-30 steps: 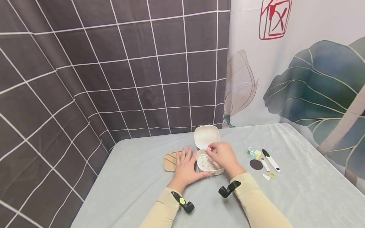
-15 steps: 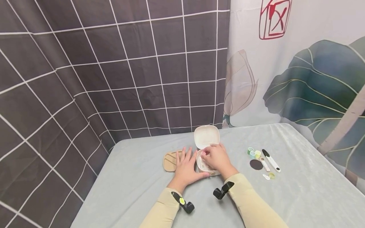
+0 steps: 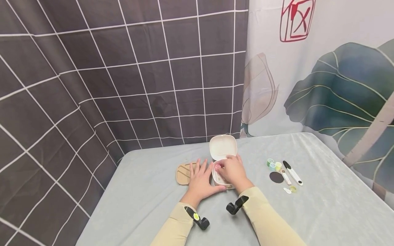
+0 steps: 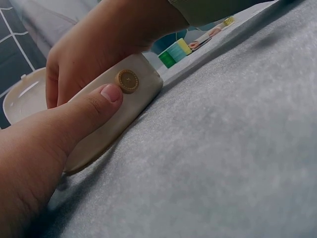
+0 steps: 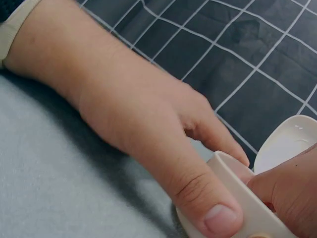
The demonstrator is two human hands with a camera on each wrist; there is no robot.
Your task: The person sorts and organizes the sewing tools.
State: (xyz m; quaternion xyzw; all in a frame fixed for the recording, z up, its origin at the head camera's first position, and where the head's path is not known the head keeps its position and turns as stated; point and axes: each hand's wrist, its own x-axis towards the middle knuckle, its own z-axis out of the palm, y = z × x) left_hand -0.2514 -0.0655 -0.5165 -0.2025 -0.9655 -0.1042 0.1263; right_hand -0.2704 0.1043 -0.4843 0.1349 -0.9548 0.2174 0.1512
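Note:
A cream box (image 3: 229,187) stands on the cloth with its hinged lid (image 3: 223,147) raised at the back; small pegs show on its floor. My right hand (image 3: 234,172) reaches inside and pinches a small pink spool (image 3: 218,166) near the left wall. Its fingertips hide behind the walls in the left wrist view. My left hand (image 3: 200,179) braces the box's left side, fingers spread and straight, thumb pressed along the front wall beside a round tan button (image 4: 127,81). Partly under those fingers lies a tan compartment tray (image 3: 182,175).
To the right lie green (image 3: 270,162), blue (image 3: 272,166) and yellow (image 3: 278,166) spools, a dark disc (image 3: 276,177), a narrow pale strip (image 3: 286,177) and a black-and-white slim tool (image 3: 293,173). Nearer are a small white piece (image 3: 287,191) and a yellow-green ring (image 3: 293,189).
My right hand has carried the pink spool from above the box's back rim leftward and down into the box. The left hand has stayed in place.

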